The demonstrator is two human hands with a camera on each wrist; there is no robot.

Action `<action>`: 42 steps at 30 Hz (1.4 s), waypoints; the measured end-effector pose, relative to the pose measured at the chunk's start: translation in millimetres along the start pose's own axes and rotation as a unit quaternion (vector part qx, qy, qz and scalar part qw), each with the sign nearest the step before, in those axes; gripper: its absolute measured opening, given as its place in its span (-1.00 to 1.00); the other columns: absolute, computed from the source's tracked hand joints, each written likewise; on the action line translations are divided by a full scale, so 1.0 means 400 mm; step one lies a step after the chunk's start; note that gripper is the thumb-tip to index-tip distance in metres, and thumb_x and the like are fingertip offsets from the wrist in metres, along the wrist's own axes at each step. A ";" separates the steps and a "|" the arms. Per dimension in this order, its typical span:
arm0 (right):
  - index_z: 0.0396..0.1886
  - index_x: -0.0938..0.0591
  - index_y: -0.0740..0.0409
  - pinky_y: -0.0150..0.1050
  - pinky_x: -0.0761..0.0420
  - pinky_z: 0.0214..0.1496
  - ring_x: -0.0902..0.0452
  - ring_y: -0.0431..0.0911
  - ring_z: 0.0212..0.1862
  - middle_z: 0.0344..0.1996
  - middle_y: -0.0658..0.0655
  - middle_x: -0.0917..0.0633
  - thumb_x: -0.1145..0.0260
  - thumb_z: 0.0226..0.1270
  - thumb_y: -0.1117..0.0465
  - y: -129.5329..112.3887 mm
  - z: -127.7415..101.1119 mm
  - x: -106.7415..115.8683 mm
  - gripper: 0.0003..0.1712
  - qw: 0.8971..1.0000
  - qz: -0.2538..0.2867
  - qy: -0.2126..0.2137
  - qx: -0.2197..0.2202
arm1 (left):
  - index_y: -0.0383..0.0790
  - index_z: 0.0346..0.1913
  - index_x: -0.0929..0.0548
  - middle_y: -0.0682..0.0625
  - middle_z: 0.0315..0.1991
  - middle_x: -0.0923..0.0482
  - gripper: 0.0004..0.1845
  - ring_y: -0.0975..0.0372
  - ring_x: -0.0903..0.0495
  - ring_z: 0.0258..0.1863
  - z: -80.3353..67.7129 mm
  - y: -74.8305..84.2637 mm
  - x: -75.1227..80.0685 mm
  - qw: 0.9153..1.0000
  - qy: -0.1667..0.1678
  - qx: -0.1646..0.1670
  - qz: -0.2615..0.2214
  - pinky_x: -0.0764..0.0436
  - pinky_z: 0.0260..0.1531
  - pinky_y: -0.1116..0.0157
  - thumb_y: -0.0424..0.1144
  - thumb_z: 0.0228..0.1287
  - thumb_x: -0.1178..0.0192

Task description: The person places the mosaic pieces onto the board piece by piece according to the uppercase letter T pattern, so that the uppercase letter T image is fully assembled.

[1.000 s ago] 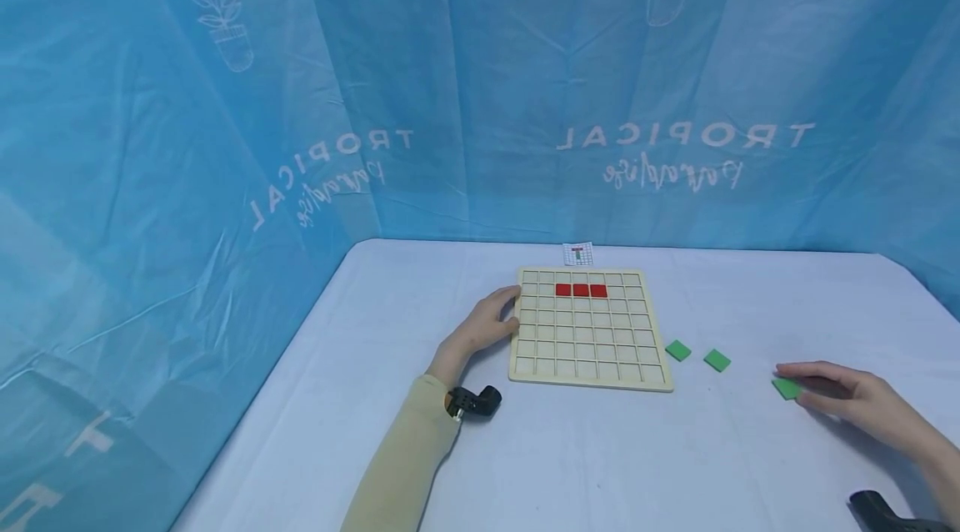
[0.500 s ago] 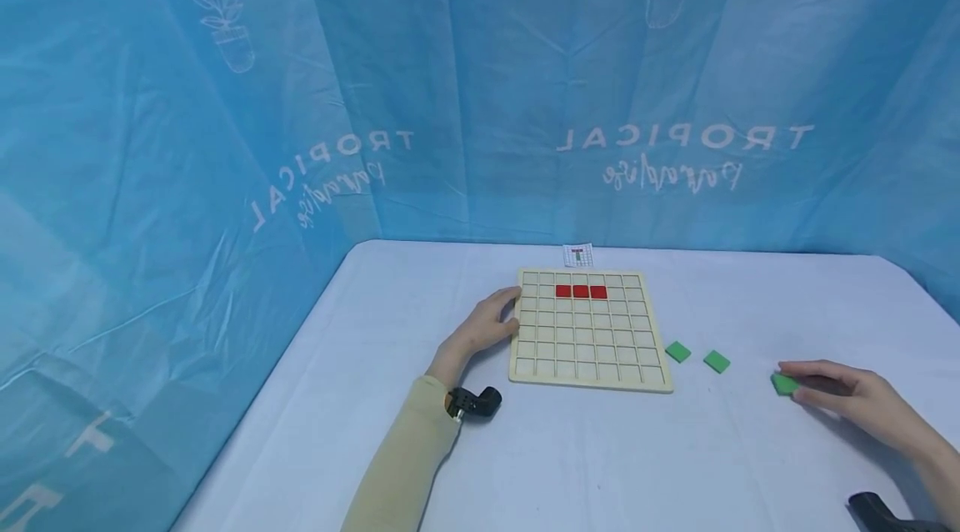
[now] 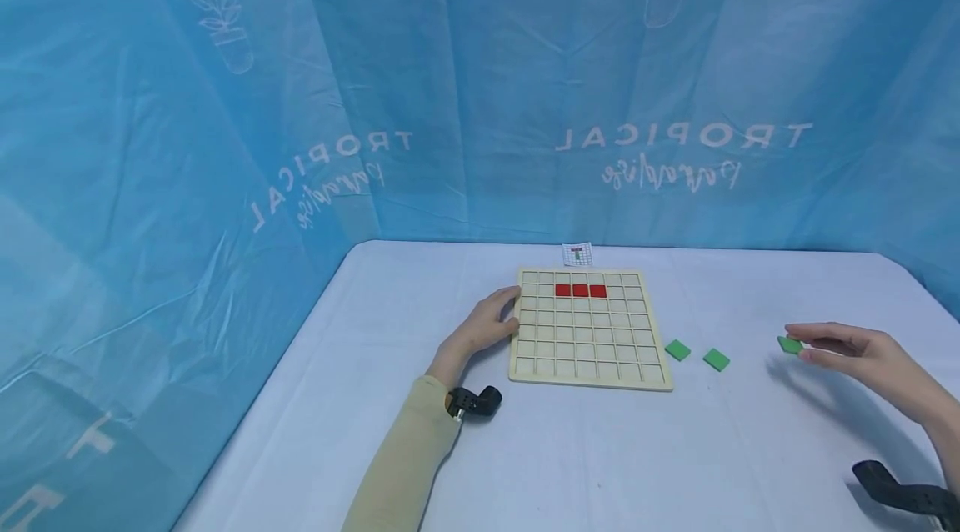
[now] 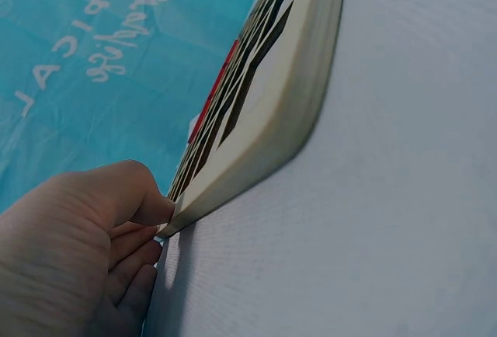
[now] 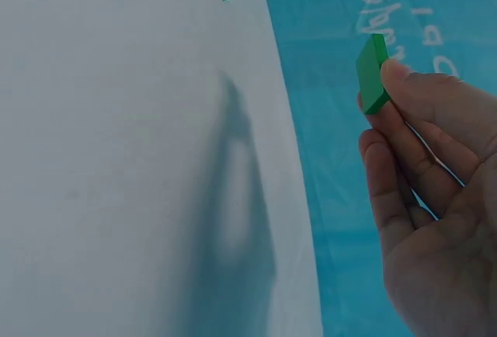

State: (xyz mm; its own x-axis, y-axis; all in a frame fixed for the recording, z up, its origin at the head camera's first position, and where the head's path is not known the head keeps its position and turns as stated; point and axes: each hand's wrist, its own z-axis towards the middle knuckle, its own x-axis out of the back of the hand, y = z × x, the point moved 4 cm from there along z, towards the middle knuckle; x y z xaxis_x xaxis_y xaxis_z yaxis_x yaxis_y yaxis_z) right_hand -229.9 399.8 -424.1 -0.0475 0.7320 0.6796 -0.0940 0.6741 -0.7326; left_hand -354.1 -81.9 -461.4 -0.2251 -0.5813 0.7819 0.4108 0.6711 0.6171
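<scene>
Step in hand: looks like a lift-and-carry to me; the right hand [image 3: 862, 353] has the held green tile [image 3: 790, 344] up off the table [image 3: 600, 457], well right of the grid board [image 3: 547, 333]
Right grip: narrow pinch on that tile, thumb on one face, fingers behind
Left grip: the left hand [image 3: 480, 328] isn't wrapped round anything, thumb and finger spread along the board's left edge, probably steadying it
Next move: I'd say it calls for swinging left and squaring the tile to a cell, maybe under the middle red, going by the pattern card [image 3: 577, 254]
Green tiles: three, one pinched plus two flat on the table, the near loose tile [image 3: 678, 349] just beside the board, the far loose tile [image 3: 716, 359] further right
Red tiles: three in a row [image 3: 581, 290], seated in cells
Boards: one
Cards: one, behind the board
</scene>
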 end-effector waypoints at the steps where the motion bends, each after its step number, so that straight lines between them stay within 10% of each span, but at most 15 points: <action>1: 0.20 -0.46 0.37 -0.64 -0.48 -0.28 -0.41 -0.63 -0.15 -0.13 -0.43 -0.52 -0.26 0.31 -0.01 -0.006 0.005 0.001 -0.36 1.000 -0.002 0.000 0.001 | -0.29 0.42 -0.18 -0.10 0.40 -0.17 -0.30 0.12 -0.08 0.40 0.000 0.000 0.000 1.000 0.000 0.000 0.001 -0.09 0.37 0.26 -0.27 0.18 -0.05; 32: 0.23 -0.48 0.28 -0.54 -0.49 -0.06 -0.50 -0.42 -0.04 0.15 0.25 -0.54 -0.28 0.28 -0.05 -0.185 0.218 -0.153 -0.35 0.995 0.070 -0.042 0.051 | -0.29 0.42 -0.19 -0.11 0.40 -0.17 -0.30 0.11 -0.09 0.40 -0.004 0.007 0.005 1.000 -0.001 0.000 -0.011 -0.10 0.37 0.24 -0.28 0.17 -0.04; 42: 0.23 -0.48 0.27 0.02 -0.44 0.20 -0.49 -0.14 0.10 0.16 0.23 -0.53 -0.28 0.29 -0.01 -0.254 0.278 -0.224 -0.38 0.990 0.102 -0.067 0.066 | -0.29 0.42 -0.19 -0.10 0.40 -0.17 -0.29 0.12 -0.09 0.40 -0.006 0.011 0.005 1.000 -0.003 0.006 -0.013 -0.11 0.37 0.24 -0.28 0.16 -0.04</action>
State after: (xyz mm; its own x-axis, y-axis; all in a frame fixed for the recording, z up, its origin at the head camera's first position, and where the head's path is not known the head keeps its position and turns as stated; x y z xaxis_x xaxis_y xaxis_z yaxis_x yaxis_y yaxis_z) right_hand -326.7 254.7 -406.6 -0.2087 0.8261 0.5234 -0.1982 0.4884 -0.8498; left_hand -350.7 -81.4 -457.3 -0.2406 -0.5967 0.7655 0.3943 0.6606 0.6388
